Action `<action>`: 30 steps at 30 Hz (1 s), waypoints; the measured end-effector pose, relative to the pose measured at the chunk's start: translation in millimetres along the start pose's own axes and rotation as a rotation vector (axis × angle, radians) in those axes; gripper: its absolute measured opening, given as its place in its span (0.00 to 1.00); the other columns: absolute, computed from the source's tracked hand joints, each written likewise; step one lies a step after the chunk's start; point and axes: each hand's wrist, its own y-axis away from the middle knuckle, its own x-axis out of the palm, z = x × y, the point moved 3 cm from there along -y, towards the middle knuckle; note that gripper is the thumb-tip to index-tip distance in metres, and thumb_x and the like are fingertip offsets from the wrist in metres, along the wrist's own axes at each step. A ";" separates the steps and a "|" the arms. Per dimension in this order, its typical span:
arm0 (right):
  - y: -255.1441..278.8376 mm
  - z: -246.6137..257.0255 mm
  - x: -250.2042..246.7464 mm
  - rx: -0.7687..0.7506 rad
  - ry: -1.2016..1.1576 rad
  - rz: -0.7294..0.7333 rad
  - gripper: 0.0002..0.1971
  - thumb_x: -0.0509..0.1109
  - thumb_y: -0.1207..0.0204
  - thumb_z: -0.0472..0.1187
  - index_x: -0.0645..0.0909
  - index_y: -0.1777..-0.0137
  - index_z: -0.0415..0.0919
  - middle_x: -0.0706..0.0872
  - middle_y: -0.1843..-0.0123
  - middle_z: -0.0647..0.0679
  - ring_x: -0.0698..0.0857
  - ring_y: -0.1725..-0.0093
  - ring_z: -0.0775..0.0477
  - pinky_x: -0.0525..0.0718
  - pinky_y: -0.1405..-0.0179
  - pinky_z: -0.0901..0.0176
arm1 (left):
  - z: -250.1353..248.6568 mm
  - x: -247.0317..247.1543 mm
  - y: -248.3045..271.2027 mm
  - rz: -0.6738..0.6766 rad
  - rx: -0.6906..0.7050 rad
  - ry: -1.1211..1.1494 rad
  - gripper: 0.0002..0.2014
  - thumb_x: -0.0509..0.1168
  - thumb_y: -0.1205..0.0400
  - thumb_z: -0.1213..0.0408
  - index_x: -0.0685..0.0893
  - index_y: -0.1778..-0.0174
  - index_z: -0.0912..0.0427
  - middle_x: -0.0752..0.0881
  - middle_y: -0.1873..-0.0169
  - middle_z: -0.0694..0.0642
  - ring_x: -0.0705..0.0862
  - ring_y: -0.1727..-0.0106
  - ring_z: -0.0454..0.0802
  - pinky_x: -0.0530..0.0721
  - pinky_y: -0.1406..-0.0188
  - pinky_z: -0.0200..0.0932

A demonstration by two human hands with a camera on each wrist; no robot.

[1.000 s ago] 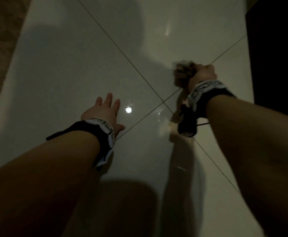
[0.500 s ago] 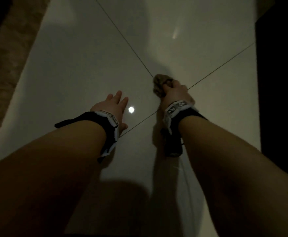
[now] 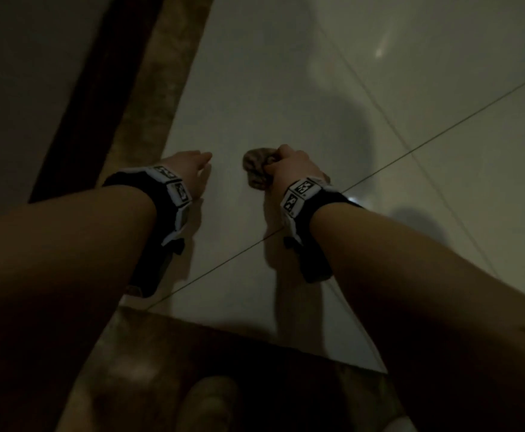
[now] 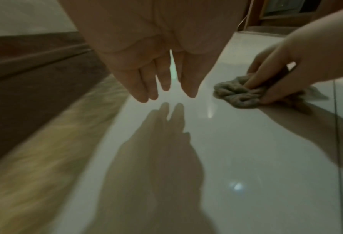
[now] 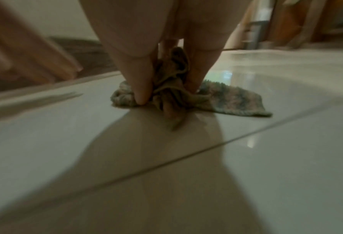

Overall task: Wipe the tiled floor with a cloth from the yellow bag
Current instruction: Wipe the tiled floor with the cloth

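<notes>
Shifted leftward since half a second ago to beside the brown floor border: right hand gripping bunched cloth against pale tiled floor; left hand, fingers straight and empty, just above the tile alongside.

- You are looking at a tiled floor that is showing glossy and smooth, mirroring your hands and the light spots.
- You are seeing a cloth that is looking like rough, nubby terry, matt and crumpled.
- A brown border strip beside the tiles is showing a mottled, stone-like finish.
- Your wristbands are looking like matt black fabric.
</notes>
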 end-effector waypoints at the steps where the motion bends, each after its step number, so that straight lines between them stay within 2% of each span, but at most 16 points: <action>1: 2.8 8.8 6.0 -0.003 -0.008 0.013 0.21 0.65 0.24 0.40 0.73 0.31 0.43 0.75 0.30 0.39 0.79 0.34 0.37 0.79 0.37 0.49 | 7.4 2.5 4.3 0.011 0.005 0.009 0.27 0.51 0.12 0.65 0.53 0.16 0.59 0.55 0.16 0.60 0.57 0.16 0.56 0.56 0.18 0.44; 4: 12.6 29.8 23.2 0.008 -0.054 0.047 0.20 0.65 0.23 0.41 0.72 0.31 0.43 0.75 0.31 0.38 0.80 0.37 0.37 0.77 0.46 0.53 | 16.8 10.5 15.4 0.060 -0.001 0.044 0.27 0.50 0.12 0.69 0.52 0.16 0.62 0.55 0.16 0.61 0.57 0.16 0.56 0.56 0.18 0.44; 6: 17.5 42.4 34.9 0.010 -0.071 0.067 0.18 0.62 0.21 0.42 0.71 0.32 0.42 0.74 0.32 0.38 0.80 0.38 0.36 0.75 0.48 0.55 | 22.6 13.4 23.0 0.045 -0.027 0.073 0.27 0.50 0.12 0.71 0.53 0.16 0.63 0.56 0.16 0.61 0.58 0.16 0.56 0.56 0.19 0.42; 10: 36.9 71.4 65.5 -0.134 0.057 0.116 0.18 0.61 0.19 0.43 0.71 0.30 0.43 0.73 0.30 0.39 0.77 0.34 0.38 0.76 0.41 0.54 | 45.1 21.7 46.6 0.002 -0.095 0.103 0.26 0.51 0.12 0.70 0.54 0.17 0.63 0.57 0.16 0.59 0.59 0.16 0.55 0.57 0.22 0.39; 13: 56.2 83.7 86.6 -0.269 0.227 0.169 0.21 0.66 0.22 0.43 0.74 0.29 0.44 0.71 0.29 0.44 0.73 0.30 0.40 0.76 0.36 0.51 | 56.2 26.1 57.2 0.032 -0.150 0.104 0.26 0.55 0.13 0.69 0.57 0.18 0.66 0.60 0.18 0.62 0.62 0.18 0.55 0.60 0.25 0.40; 16: 61.2 82.9 97.0 -0.259 0.233 0.250 0.25 0.71 0.26 0.45 0.75 0.28 0.45 0.74 0.29 0.46 0.76 0.32 0.39 0.78 0.39 0.54 | 60.0 32.7 61.1 0.007 -0.139 0.121 0.25 0.53 0.12 0.67 0.59 0.18 0.64 0.63 0.19 0.63 0.65 0.20 0.55 0.61 0.26 0.40; 18: 62.0 75.1 85.2 -0.230 0.127 0.269 0.21 0.68 0.24 0.42 0.77 0.30 0.40 0.80 0.32 0.43 0.81 0.37 0.41 0.79 0.42 0.58 | 57.9 27.8 62.5 -0.077 -0.134 0.179 0.24 0.53 0.13 0.68 0.62 0.19 0.62 0.66 0.20 0.63 0.67 0.20 0.56 0.63 0.24 0.43; 20: 63.8 59.2 62.1 -0.138 -0.168 0.288 0.14 0.67 0.22 0.38 0.81 0.37 0.38 0.86 0.45 0.42 0.83 0.47 0.44 0.80 0.45 0.57 | 49.7 15.3 62.9 -0.078 -0.134 0.234 0.26 0.54 0.14 0.72 0.61 0.18 0.61 0.65 0.19 0.62 0.66 0.20 0.58 0.64 0.23 0.44; 22: 65.0 38.6 34.6 -0.033 -0.470 0.260 0.07 0.67 0.24 0.33 0.82 0.50 0.43 0.83 0.62 0.45 0.81 0.58 0.44 0.83 0.53 0.53 | 36.0 -0.7 62.3 -0.058 -0.117 0.273 0.30 0.54 0.16 0.77 0.59 0.17 0.57 0.64 0.19 0.61 0.67 0.20 0.59 0.68 0.25 0.46; 23: 63.9 28.5 21.4 -0.003 -0.556 0.222 0.08 0.67 0.24 0.30 0.80 0.55 0.44 0.81 0.66 0.47 0.81 0.61 0.44 0.82 0.57 0.52 | 28.6 -6.8 62.0 -0.066 -0.102 0.291 0.31 0.53 0.17 0.79 0.60 0.17 0.55 0.64 0.19 0.61 0.67 0.20 0.59 0.70 0.26 0.47; 24: 62.3 18.9 8.1 0.006 -0.615 0.185 0.10 0.66 0.25 0.29 0.80 0.57 0.46 0.80 0.67 0.47 0.81 0.60 0.43 0.83 0.55 0.51 | 20.1 -12.4 61.6 -0.079 -0.073 0.305 0.32 0.52 0.18 0.81 0.60 0.18 0.54 0.65 0.19 0.60 0.68 0.21 0.58 0.72 0.27 0.48; 25: 62.6 11.2 -4.9 0.000 -0.658 0.163 0.11 0.65 0.25 0.27 0.80 0.56 0.45 0.81 0.64 0.47 0.82 0.55 0.43 0.83 0.49 0.47 | 11.3 -16.6 60.9 -0.087 -0.042 0.317 0.34 0.52 0.19 0.82 0.60 0.18 0.51 0.66 0.19 0.58 0.69 0.21 0.57 0.75 0.28 0.49; 26: 64.6 5.2 -17.1 -0.016 -0.690 0.151 0.12 0.64 0.24 0.26 0.81 0.50 0.44 0.83 0.58 0.45 0.81 0.50 0.43 0.81 0.42 0.45 | 1.0 -19.9 60.7 -0.094 -0.007 0.333 0.35 0.52 0.19 0.82 0.60 0.18 0.50 0.66 0.19 0.56 0.70 0.21 0.56 0.77 0.28 0.50; 28: 69.7 -4.4 -40.2 -0.048 -0.713 0.150 0.20 0.62 0.22 0.25 0.77 0.32 0.38 0.79 0.47 0.45 0.77 0.44 0.47 0.77 0.37 0.48 | -21.3 -28.5 61.5 -0.111 0.075 0.374 0.35 0.53 0.19 0.81 0.58 0.17 0.49 0.66 0.19 0.53 0.72 0.22 0.53 0.79 0.32 0.46; 30: 76.3 -14.6 -60.4 -0.062 -0.698 0.141 0.24 0.61 0.22 0.26 0.71 0.25 0.37 0.78 0.45 0.46 0.75 0.43 0.49 0.76 0.32 0.50 | -46.1 -43.1 66.3 -0.155 0.144 0.400 0.36 0.54 0.18 0.80 0.55 0.17 0.49 0.68 0.20 0.51 0.75 0.24 0.52 0.78 0.39 0.41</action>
